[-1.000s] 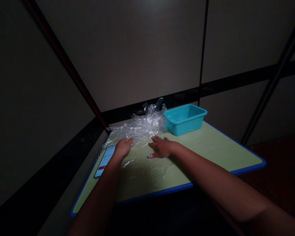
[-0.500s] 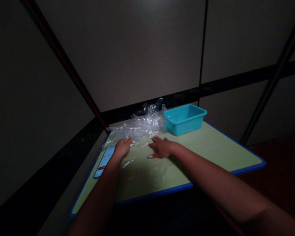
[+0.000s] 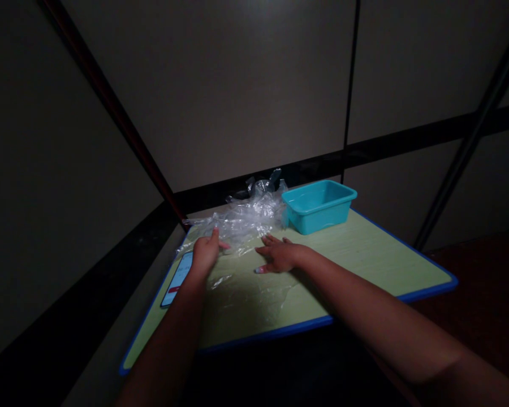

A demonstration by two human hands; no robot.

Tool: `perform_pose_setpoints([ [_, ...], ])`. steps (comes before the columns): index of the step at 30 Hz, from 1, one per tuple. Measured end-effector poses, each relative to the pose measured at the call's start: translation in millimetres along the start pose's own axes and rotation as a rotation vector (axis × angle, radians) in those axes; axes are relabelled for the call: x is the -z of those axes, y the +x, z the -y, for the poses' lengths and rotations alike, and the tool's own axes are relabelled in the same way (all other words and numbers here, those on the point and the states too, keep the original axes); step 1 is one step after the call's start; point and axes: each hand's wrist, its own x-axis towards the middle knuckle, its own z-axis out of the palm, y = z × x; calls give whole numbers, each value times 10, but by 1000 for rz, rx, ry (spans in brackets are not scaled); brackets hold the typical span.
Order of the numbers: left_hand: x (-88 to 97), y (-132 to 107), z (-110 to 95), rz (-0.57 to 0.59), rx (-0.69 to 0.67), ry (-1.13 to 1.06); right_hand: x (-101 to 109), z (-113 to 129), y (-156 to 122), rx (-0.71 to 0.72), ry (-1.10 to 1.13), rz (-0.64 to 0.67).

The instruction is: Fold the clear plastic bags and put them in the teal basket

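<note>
A thin clear plastic bag (image 3: 254, 299) lies spread flat on the table in front of me, its outline faint in the dim light. My right hand (image 3: 276, 254) rests palm down on its far part, fingers spread. On the left side of the bag is my left hand (image 3: 206, 251), turned on edge with the thumb up and apart from a fingertip pointing right; its other fingers are hidden. Just beyond both hands sits a heap of crumpled clear plastic bags (image 3: 254, 215).
A turquoise plastic basin (image 3: 326, 217) stands at the back right of the pale green, blue-edged table (image 3: 390, 265). Partly behind my left wrist lies a phone (image 3: 178, 280) with its screen lit. A panelled wall (image 3: 254, 102) rises close behind the table.
My left hand has shifted slightly left and its thumb has lifted away from the fingers. The right hand stays in the same place.
</note>
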Motion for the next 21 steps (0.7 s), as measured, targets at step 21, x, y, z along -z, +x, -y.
perform_pose_setpoints([
  [21,-86,-12,-20,192,-45,-261,-12,-9,11,15,18,-55],
])
